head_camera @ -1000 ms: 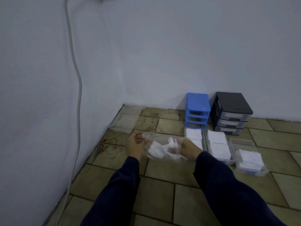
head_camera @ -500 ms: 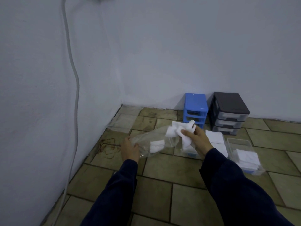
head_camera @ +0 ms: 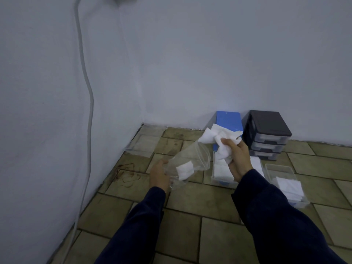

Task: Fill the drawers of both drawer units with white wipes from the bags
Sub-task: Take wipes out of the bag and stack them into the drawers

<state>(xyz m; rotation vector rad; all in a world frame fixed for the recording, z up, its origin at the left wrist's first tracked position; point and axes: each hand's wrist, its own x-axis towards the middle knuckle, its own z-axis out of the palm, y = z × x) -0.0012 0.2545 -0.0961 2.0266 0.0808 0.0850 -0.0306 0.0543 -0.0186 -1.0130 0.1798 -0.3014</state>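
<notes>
Crumpled white wipes (head_camera: 219,141) bunched in the right hand (head_camera: 237,159), fingers clamped round them.
Left hand (head_camera: 159,173) grips the clear bag (head_camera: 187,161), mid-frame, one wipe inside.

Bare room corner: plain painted walls (head_camera: 209,54), worn tiled floor (head_camera: 200,206), loose cable (head_camera: 89,111) down the wall.
</notes>
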